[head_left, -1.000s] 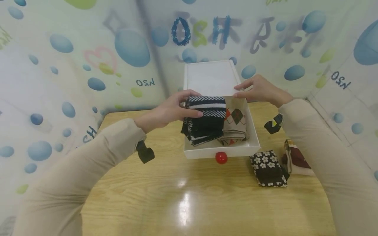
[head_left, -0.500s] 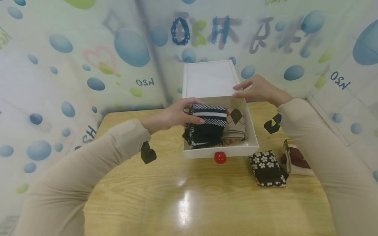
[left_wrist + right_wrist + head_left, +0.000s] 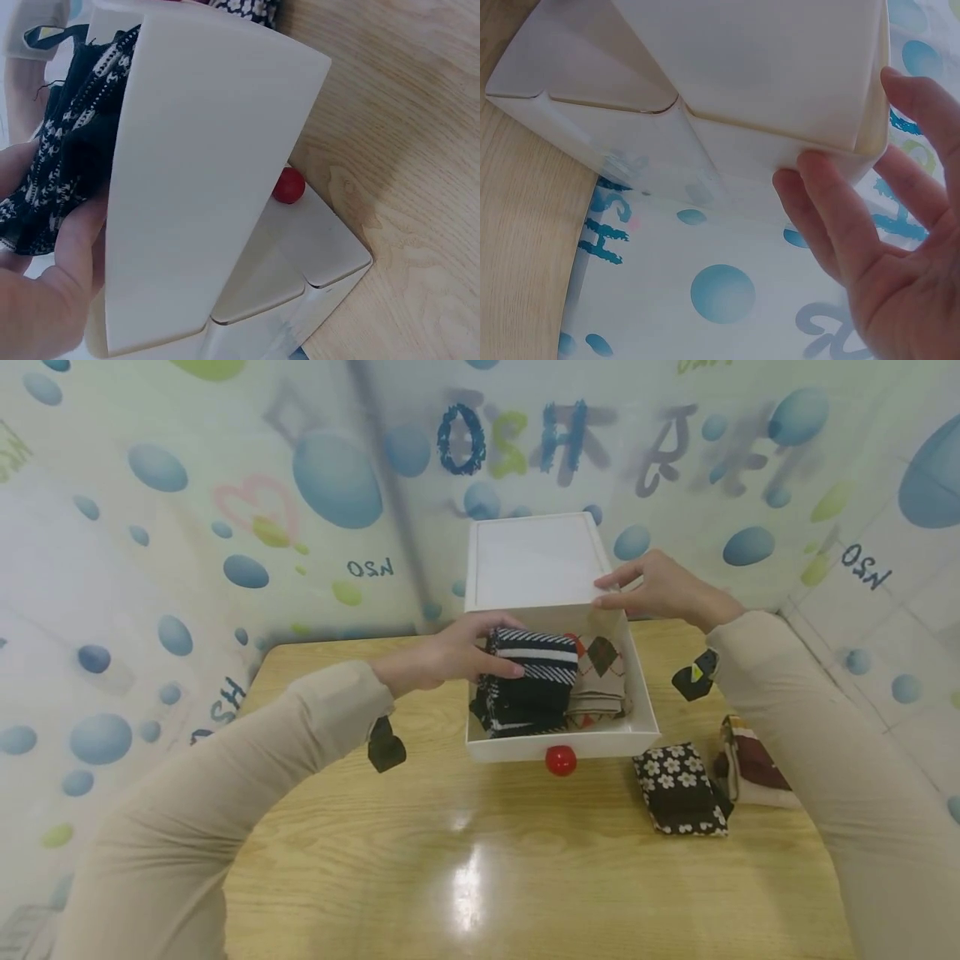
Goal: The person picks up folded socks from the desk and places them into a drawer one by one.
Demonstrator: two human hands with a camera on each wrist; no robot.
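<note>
In the head view my left hand [image 3: 457, 653] grips folded black-and-white striped socks [image 3: 534, 681], thumb on top. They sit low in the left half of a pulled-out white drawer [image 3: 637, 727] with a red knob [image 3: 561, 761]. Beside them, in the drawer's right half, lie folded beige argyle socks [image 3: 598, 681]. My right hand [image 3: 660, 589] holds the top right edge of the white drawer unit [image 3: 540, 560]. In the right wrist view its fingers and thumb spread across the unit's corner [image 3: 832, 142]. The left fingers beneath the socks are partly hidden.
Folded black floral socks [image 3: 682, 789] lie on the wooden table [image 3: 360, 860], right of the drawer. A beige and maroon folded piece [image 3: 753, 764] is partly behind the right sleeve. A bubble-patterned sheet [image 3: 315, 568] stands behind the unit.
My left hand has lowered the striped socks into the drawer and moved slightly right. My right hand stays on the drawer unit.
</note>
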